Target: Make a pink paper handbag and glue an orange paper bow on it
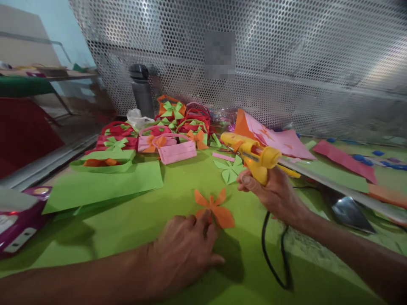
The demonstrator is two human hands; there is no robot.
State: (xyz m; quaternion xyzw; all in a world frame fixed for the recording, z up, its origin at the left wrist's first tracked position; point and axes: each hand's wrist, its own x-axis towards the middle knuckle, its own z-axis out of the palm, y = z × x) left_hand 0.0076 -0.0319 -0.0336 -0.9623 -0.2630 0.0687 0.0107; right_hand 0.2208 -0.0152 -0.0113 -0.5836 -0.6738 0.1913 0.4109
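Note:
An orange butterfly-shaped felt or paper cutout (224,217) lies flat on the green work surface (133,237). My left hand (187,245) rests at its near left side, a fingertip touching it, thumb held apart from the fingers. Gripped in my right hand (276,190) is a yellow glue gun (251,152), raised over the surface with its nozzle pointing left. The gun's black cord (265,245) loops down below that hand. Partly behind the gun lies a light green cutout of similar shape (230,169).
Several small handbags with bows, including a pink bag (178,151), cluster at the back left near a grey bottle (142,91). Green sheets (127,182) and a purple device (23,228) are at left. Pink sheets (286,143) and a dark phone-like object (349,209) lie right.

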